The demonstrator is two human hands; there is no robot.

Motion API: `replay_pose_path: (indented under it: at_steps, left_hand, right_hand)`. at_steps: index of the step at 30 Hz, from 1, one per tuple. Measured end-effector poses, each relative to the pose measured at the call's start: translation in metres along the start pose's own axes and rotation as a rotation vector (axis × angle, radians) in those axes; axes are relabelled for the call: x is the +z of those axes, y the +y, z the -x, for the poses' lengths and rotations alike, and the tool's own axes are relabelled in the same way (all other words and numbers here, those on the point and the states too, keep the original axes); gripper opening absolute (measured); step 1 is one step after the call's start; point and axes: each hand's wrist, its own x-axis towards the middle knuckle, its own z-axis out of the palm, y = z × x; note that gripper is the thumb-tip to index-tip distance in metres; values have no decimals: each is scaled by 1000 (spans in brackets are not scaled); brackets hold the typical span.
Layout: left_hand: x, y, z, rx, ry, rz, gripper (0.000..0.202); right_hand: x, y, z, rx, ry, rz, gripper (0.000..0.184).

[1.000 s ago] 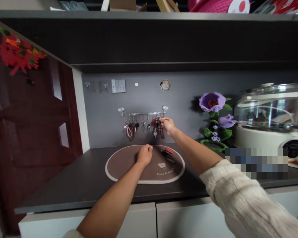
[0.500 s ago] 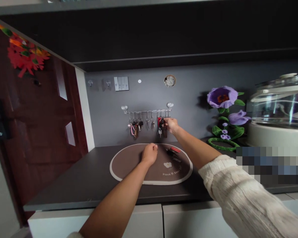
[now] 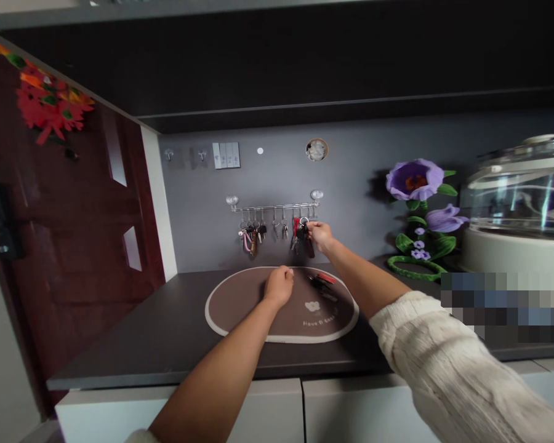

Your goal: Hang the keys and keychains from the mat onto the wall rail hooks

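My right hand (image 3: 320,236) is closed in a pinch on a bunch of keys (image 3: 303,232) with a metal ring, right at the hooks on the right part of the hanging rail (image 3: 277,207). A red key tag (image 3: 296,226) hangs just left of these fingers. Low over the oval brown mat (image 3: 240,301), my left hand (image 3: 279,286) is curled into a fist; whatever may be inside is hidden. To its right, another bunch of keys (image 3: 322,284) with a red piece lies on the mat. Several more keys (image 3: 252,234) hang on the rail's left part.
A dark shelf (image 3: 277,67) overhangs the counter (image 3: 133,332). Purple artificial flowers (image 3: 415,178) and a clear-topped appliance (image 3: 521,203) stand at the right. A dark red door (image 3: 87,258) is on the left. Small hooks (image 3: 202,156) and a light panel (image 3: 226,155) are on the wall.
The bunch of keys at my right hand has shifted, and its ring now shows above the fingertips. My right hand has barely moved; my left fist stays put.
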Motion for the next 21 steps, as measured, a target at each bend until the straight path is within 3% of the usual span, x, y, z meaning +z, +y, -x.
replay_pose_path:
  at_steps: [9,17,21]
  left_hand:
    - [0,-2,0,35,0,20,21]
    - [-1,-2,2,83,-6,77,18]
    - [-1,-2,3,77,-34,131,14]
  right_hand:
    - [-10,-1,19,-70,1,93,4]
    - [-25,-9,66,-64,-118,179,5]
    - [-37,-1,86,-85,-171,246,11]
